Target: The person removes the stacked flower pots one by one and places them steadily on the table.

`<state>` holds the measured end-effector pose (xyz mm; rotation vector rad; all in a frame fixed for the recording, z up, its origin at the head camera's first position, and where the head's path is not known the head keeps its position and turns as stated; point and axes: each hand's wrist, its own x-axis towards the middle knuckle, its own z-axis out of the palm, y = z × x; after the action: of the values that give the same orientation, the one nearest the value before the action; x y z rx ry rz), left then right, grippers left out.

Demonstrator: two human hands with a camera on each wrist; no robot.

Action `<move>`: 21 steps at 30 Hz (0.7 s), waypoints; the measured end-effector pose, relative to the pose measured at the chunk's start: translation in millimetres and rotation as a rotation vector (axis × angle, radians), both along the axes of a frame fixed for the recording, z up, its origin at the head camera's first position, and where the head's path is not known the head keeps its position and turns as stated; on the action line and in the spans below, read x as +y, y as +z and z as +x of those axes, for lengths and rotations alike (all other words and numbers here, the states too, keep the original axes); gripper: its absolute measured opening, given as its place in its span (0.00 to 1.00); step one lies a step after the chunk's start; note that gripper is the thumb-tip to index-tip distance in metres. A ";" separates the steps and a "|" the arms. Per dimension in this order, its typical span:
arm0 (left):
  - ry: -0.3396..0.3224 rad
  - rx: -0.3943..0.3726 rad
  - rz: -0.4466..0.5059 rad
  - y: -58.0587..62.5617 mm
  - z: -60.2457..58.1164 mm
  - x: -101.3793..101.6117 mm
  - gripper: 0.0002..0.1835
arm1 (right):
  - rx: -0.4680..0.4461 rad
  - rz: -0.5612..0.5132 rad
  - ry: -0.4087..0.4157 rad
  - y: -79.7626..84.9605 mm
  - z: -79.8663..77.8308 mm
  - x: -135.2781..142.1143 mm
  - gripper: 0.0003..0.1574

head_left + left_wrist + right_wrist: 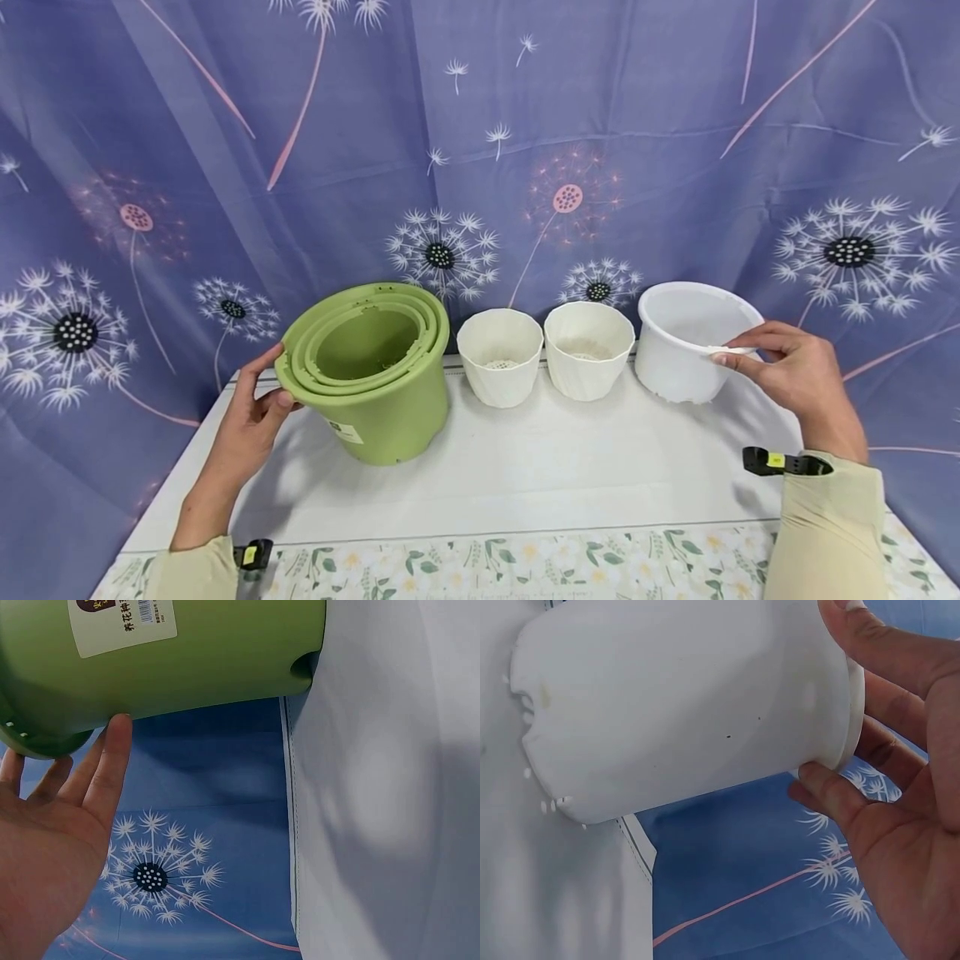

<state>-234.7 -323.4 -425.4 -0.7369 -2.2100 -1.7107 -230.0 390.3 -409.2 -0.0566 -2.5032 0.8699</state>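
Note:
On the left, green flower pots point(401, 417) sit nested one inside another, with a paper label point(124, 626) on the outer wall. My left hand point(243, 433) grips their rim at the left side, fingers along the lip. The green stack tilts slightly toward me. At the right, my right hand point(802, 379) pinches the rim of a white flower pot point(671, 371) between thumb and fingers. Its notched bottom edge shows in the right wrist view, close over the white table surface.
Two smaller cream-white pots with fluted walls, a left one point(501, 371) and a right one point(588, 367), stand side by side between the held pots. A blue dandelion-print curtain point(510, 167) hangs behind the white table point(540, 475). A floral strip point(540, 558) runs along the front.

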 end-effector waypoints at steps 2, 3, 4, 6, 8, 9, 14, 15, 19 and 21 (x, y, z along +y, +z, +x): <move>0.006 0.002 -0.005 0.2 -0.6 0.5 0.35 | -0.004 -0.002 0.005 -0.4 -0.3 0.4 0.17; 0.013 0.004 -0.012 0.3 -0.7 0.7 0.35 | -0.007 -0.001 0.005 -0.5 -0.5 0.5 0.17; 0.020 0.005 -0.021 0.2 -0.8 0.8 0.35 | -0.010 0.000 0.009 -0.7 -0.4 0.7 0.17; 0.036 0.008 -0.037 -0.1 -0.9 1.0 0.35 | -0.008 0.010 0.013 -0.7 -0.2 1.2 0.17; 0.048 0.008 -0.051 -0.1 -0.8 0.8 0.35 | 0.002 0.019 0.021 -0.7 -0.2 1.9 0.16; 0.050 0.010 -0.053 0.0 -0.7 1.0 0.35 | 0.015 0.022 0.025 -0.9 -0.4 2.5 0.15; 0.050 0.018 -0.056 2.3 -0.7 1.8 0.35 | 0.040 0.025 0.048 -0.8 -0.2 4.0 0.13; 0.054 0.020 -0.061 2.6 -0.5 1.6 0.35 | 0.038 0.026 0.051 -1.2 -0.6 3.6 0.13; 0.061 0.016 -0.071 1.8 -0.1 0.4 0.36 | 0.019 0.041 0.076 -1.8 -0.9 2.6 0.12; 0.051 0.009 -0.058 1.0 -0.5 0.5 0.36 | 0.022 0.047 0.081 -1.9 -0.4 2.9 0.11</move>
<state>-235.2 -322.8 -424.4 -0.6933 -2.2606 -1.6229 -230.4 393.2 -411.0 0.0699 -2.5194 0.8394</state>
